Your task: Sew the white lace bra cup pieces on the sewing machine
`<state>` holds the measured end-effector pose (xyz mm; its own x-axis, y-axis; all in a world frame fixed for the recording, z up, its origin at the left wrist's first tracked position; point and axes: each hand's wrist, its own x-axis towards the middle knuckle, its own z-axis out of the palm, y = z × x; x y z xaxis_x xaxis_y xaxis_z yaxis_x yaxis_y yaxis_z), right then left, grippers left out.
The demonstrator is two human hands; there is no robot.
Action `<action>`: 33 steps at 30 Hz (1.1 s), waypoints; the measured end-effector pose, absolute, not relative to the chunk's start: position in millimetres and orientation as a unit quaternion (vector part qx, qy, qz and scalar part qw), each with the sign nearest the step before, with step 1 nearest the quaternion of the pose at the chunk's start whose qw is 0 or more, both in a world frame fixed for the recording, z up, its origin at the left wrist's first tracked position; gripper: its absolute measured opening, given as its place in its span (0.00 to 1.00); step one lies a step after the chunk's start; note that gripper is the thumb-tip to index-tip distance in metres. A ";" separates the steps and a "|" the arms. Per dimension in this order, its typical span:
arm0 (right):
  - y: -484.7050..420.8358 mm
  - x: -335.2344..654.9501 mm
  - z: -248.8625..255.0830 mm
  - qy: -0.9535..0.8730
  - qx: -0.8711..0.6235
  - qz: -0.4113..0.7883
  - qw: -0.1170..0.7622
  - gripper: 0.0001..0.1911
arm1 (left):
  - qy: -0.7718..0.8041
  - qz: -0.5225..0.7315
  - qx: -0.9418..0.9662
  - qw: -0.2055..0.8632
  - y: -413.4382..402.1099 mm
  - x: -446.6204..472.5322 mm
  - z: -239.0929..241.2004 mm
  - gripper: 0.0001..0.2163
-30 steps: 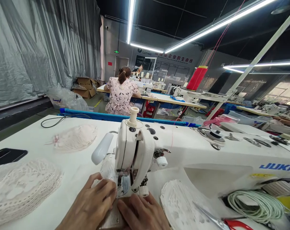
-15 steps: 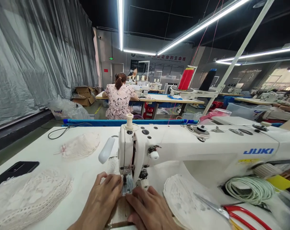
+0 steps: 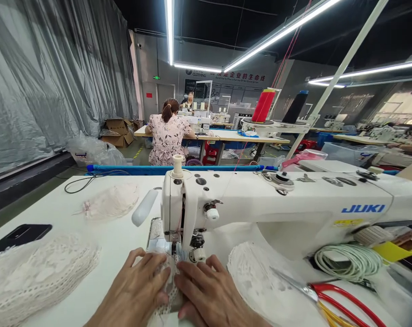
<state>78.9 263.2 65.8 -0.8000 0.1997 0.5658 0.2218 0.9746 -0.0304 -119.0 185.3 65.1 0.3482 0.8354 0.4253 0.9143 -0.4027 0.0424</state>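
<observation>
A strip of white eyelet lace (image 3: 172,282) lies under the needle area of the white JUKI sewing machine (image 3: 281,200). My left hand (image 3: 138,284) is closed on the lace's left side, fingers bent and thumb drawn in. On the other side, my right hand (image 3: 211,290) presses and grips the right edge with its fingertips just in front of the presser foot (image 3: 174,249). Part of the strip is hidden beneath my fingers. Close by on the right is a round stack of white lace pieces (image 3: 257,277), with red-handled scissors (image 3: 313,293) resting across it.
A larger lace pile (image 3: 39,277), a black phone (image 3: 20,236) and a tied lace bundle (image 3: 112,202) lie on the left of the table. A coiled pale green cord (image 3: 349,263) sits at right. Thread cones (image 3: 264,105) stand behind; a co-worker (image 3: 168,131) sits ahead.
White lace now shows between my hands, where a bare brownish surface was before. My left hand has shifted slightly left and down, away from the needle. The camera view has shifted a little.
</observation>
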 end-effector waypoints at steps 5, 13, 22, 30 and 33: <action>271.2 75.9 60.5 -0.944 -0.132 -0.012 0.302 0.19 | -0.535 -0.207 -0.810 0.119 193.7 -119.1 63.3 0.09; 272.5 77.7 62.6 -0.948 -0.136 0.006 0.289 0.18 | -0.525 -0.269 -0.789 0.173 201.0 -116.4 52.0 0.14; 267.1 80.8 60.6 -0.953 -0.087 0.033 0.290 0.22 | -0.516 -0.252 -0.812 0.106 176.6 -100.4 62.7 0.20; 267.4 80.0 57.1 -0.949 -0.077 0.005 0.304 0.13 | -0.506 -0.295 -0.787 0.193 181.9 -94.4 51.8 0.19; 267.5 81.4 56.5 -0.950 -0.070 0.004 0.305 0.12 | -0.517 -0.293 -0.778 0.202 181.2 -92.3 49.5 0.20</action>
<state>81.4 267.5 56.5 -0.8041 0.1348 0.5790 0.1299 0.9903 -0.0503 -92.3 181.2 49.5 0.2931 0.6863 0.6656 0.9234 -0.3838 -0.0109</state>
